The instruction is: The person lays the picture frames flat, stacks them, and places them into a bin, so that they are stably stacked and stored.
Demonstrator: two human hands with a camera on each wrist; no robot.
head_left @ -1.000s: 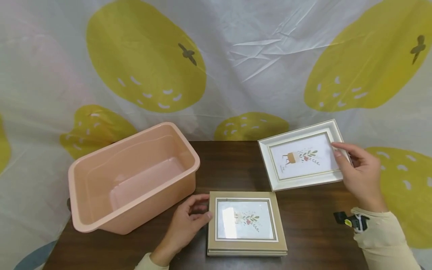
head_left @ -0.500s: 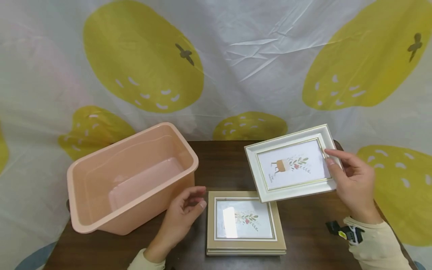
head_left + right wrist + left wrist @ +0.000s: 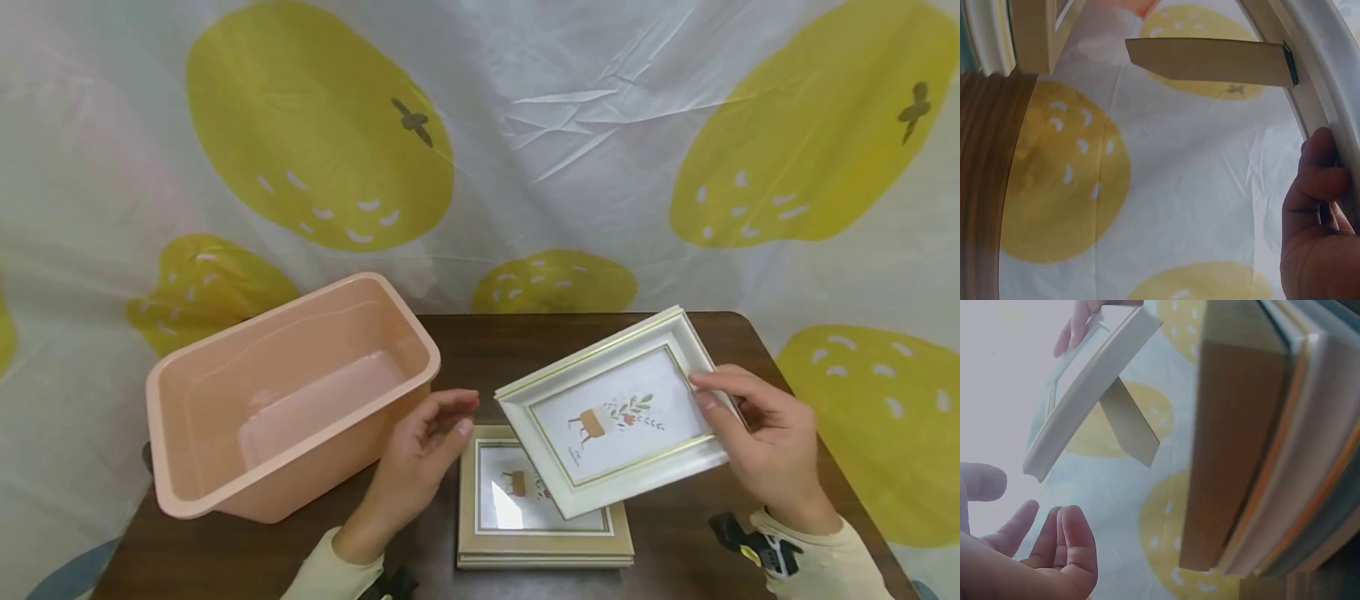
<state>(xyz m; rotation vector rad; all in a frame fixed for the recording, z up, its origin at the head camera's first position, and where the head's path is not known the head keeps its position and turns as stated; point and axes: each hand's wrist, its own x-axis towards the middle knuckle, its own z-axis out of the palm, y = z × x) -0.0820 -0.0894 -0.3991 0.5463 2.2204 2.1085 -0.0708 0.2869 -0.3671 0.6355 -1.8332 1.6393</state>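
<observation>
My right hand pinches the right edge of a white picture frame, thumb on its front. The frame is tilted above the stack, and its print shows a plant in a brown pot on legs. A stand leg sticks out from its back in the right wrist view. Beneath it a tan picture frame tops a stack of several frames, partly covered by the white one. My left hand hovers left of the stack with loosely bent fingers, holding nothing, its fingertips close to the white frame's left corner.
A pink plastic bin stands at the left on the dark wooden table, with nothing inside it. A curtain with yellow fruit prints hangs behind the table. Each wrist wears a small camera.
The white frame has moved left and nearer in my right hand, from beside the stack to above it. My left hand has let go of the stack's left edge and lifted.
</observation>
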